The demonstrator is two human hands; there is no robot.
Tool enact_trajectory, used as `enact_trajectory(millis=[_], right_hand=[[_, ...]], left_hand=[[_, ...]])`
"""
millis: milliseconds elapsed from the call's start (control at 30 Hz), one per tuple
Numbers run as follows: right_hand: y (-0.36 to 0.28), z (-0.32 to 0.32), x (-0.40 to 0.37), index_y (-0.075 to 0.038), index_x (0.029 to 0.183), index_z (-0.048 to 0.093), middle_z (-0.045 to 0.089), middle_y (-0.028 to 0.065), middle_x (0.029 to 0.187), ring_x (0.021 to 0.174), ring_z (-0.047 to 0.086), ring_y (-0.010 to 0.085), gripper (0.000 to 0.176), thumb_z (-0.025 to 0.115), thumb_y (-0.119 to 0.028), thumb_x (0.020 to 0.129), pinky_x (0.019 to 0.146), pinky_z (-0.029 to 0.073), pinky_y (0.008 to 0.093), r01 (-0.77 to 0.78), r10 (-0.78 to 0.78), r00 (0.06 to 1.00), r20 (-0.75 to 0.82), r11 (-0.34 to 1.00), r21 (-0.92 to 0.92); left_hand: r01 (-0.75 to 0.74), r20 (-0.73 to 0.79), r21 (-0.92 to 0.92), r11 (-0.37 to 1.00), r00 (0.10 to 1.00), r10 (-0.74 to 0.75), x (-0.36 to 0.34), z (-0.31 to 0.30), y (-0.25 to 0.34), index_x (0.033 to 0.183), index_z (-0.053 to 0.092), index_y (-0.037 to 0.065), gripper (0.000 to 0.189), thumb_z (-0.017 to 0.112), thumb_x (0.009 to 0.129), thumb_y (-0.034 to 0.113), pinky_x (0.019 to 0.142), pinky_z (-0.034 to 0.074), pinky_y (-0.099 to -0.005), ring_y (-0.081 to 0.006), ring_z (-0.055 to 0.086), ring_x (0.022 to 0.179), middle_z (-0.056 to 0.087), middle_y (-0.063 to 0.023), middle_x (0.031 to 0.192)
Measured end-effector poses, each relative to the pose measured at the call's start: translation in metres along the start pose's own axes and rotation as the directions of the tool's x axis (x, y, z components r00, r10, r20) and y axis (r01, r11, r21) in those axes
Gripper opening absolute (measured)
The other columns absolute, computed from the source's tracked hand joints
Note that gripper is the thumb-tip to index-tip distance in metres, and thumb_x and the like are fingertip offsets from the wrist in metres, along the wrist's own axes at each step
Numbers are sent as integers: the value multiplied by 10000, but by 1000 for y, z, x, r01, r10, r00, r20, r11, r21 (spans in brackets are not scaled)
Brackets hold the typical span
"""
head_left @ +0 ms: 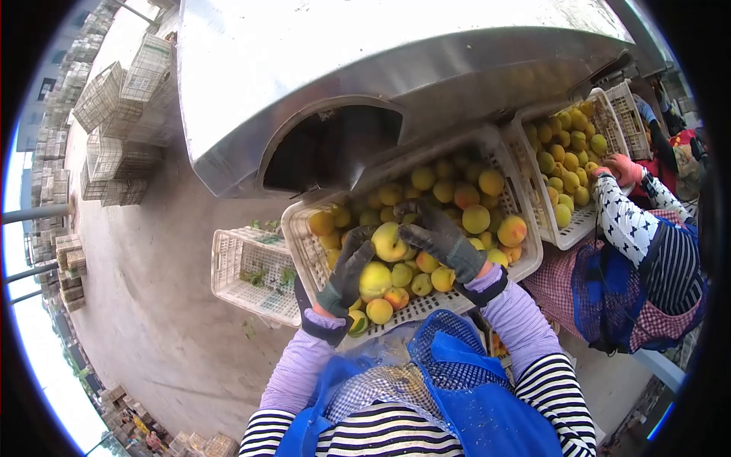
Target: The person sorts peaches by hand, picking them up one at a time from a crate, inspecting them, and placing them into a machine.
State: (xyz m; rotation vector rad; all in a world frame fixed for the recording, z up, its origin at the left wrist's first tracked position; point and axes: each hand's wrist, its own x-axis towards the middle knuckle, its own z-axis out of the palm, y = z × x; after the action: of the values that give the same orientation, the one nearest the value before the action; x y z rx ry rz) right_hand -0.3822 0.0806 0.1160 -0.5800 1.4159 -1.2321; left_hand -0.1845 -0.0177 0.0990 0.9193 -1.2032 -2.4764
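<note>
My left hand (346, 268), in a dark grey glove, curls its fingers against the left side of a large yellow peach (389, 242). From the other side my right hand (448, 242), gloved the same way, closes on that peach, so it sits between both hands. Below it, close to my left palm, lies another big yellow peach (375, 280). Under both hands a white plastic crate (533, 263) is filled with yellow and red-blushed peaches. A peach with a green patch (358, 323) lies at its near left corner.
A metal machine housing (457, 84) with a dark opening (331, 148) overhangs the crate's far side. To the left stands a white crate (228, 266) with leaves inside. At right, a co-worker's gloved hands (623, 169) reach over another peach crate (567, 236). Stacked crates (122, 129) stand farther left.
</note>
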Motion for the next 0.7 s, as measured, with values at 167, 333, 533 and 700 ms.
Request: enact_trajectory(millis=[167,333,533,700], right_hand=[[-10,33,-36,-5,1402,487,543,209,1330,1197,558,332,802,838,-329,759,1033,453,420,351,-402,915,-20,820,-453],[-18,56,-27,-16,1351,521,547,203,1303,1184,560,344,798,873,-316,700,1010,474,436,358,-471,873,-128,795,-490],[-70,77,21,-20,1236,590,620,175,1129,989,636,361,672,848,-348,709,827,546,446,447,-705,688,-169,596,-667],[-54,77,86,-51,1175,623,661,166,1025,865,653,353,579,809,-400,752,729,550,439,301,-845,523,-107,301,-905]], left_hand=[[-61,21,-139,988,998,64,-16,14,0,1437,400,4,479,465,987,151,1025,478,-364,-255,550,1229,536,-169,1356],[-112,49,51,992,993,110,-14,15,22,1536,280,4,598,447,979,143,1068,449,-371,-281,511,1300,478,-187,1442],[-329,-113,-214,920,944,311,-7,21,79,1526,322,7,554,430,1001,147,1025,482,-350,-261,565,1222,521,-178,1391],[-215,-229,-349,912,963,139,-9,-16,61,1498,372,19,506,495,1012,82,897,565,-322,-223,654,1049,634,-180,1213]])
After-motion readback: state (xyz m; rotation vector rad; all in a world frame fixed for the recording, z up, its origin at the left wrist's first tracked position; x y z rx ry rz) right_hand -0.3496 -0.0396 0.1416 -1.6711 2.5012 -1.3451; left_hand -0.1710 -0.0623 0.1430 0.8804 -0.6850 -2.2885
